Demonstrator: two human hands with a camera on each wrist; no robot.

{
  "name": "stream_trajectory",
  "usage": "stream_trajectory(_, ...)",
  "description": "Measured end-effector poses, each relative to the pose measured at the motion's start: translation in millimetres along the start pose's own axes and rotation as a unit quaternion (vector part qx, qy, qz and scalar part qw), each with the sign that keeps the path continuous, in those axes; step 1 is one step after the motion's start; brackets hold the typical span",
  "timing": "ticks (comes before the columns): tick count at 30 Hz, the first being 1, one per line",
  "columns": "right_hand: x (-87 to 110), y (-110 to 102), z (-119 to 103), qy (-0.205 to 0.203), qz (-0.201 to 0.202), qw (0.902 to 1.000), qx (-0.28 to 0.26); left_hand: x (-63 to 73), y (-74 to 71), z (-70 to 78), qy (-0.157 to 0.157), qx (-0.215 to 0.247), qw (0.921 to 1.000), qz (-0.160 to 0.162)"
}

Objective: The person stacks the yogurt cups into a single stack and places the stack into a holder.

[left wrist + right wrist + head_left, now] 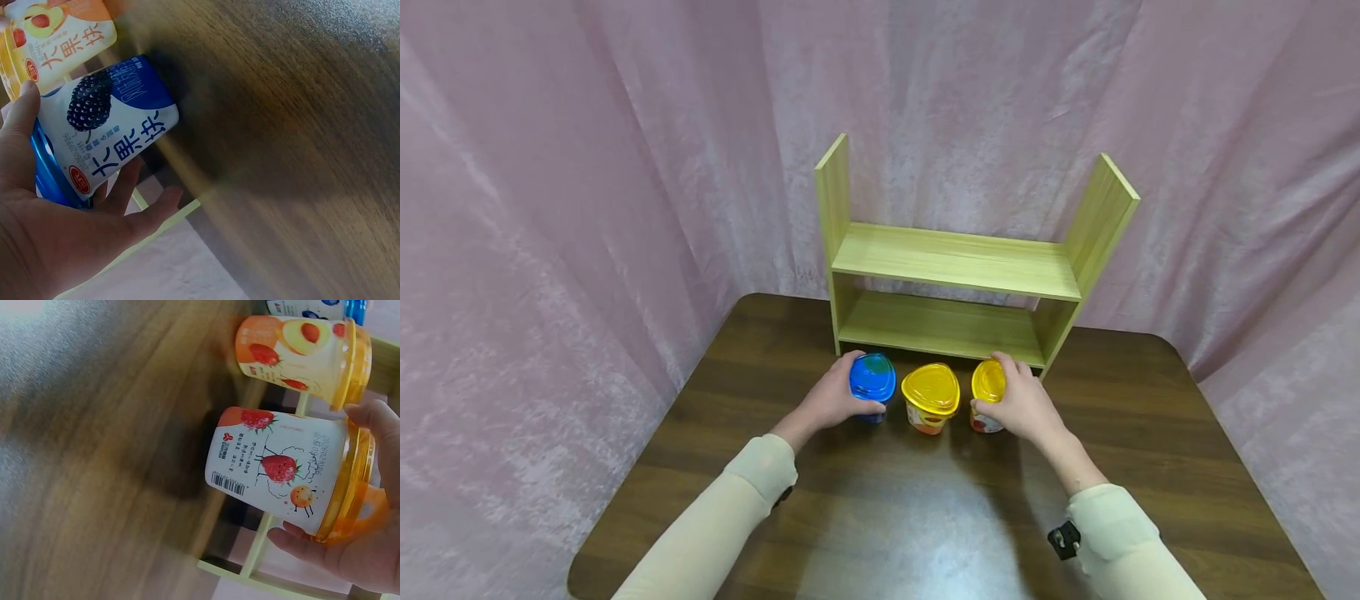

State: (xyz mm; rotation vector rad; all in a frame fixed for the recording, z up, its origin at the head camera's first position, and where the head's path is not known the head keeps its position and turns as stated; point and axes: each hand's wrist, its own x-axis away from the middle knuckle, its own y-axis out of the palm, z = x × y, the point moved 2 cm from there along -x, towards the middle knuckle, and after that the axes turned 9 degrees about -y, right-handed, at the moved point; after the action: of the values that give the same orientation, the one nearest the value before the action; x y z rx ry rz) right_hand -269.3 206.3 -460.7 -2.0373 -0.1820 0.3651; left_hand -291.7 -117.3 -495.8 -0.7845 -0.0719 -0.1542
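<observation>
Three lidded yogurt cups stand in a row on the table in front of the shelf. My left hand [835, 395] grips the blue-lidded cup [872, 379], thumb and fingers around its lid; in the left wrist view this blue cup [119, 119] shows a blackberry picture. My right hand [1024, 403] holds the right yellow-lidded cup [988, 382] by its lid; in the right wrist view this strawberry cup [275, 469] shows a barcode on its side. Between them stands the middle yellow-lidded cup [931, 392], with peach and strawberry pictures and no hand on it.
A pale wooden two-tier shelf [955, 258] with tall side panels stands at the table's back, right behind the cups. The dark wooden table [760, 358] has rounded corners. Pink curtains [685, 133] hang behind and along both sides.
</observation>
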Motion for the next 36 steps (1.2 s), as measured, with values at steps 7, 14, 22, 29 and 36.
stream_trajectory(7,-3.8,-21,-2,0.018,0.015,0.9997,0.011,-0.1,-0.7,0.6,-0.008,0.006,0.9999,-0.005)
stream_trajectory(14,-9.4,-44,-16,0.013,0.029,0.9994,0.015,1.9,-2.2,1.9,-0.008,0.014,0.9998,-0.009)
stream_trajectory(22,-17.6,-61,-33,-0.004,0.055,0.9985,0.009,-1.4,-3.5,2.5,-0.010,0.016,0.9997,-0.013)
stream_trajectory(29,-24.9,-68,-47,-0.018,0.070,0.9973,0.013,-4.2,-3.1,2.4,-0.015,0.012,0.9997,-0.015)
stream_trajectory(36,-35.1,-61,-68,-0.044,0.059,0.9973,-0.002,-2.2,-3.2,1.2,-0.024,0.009,0.9995,-0.017)
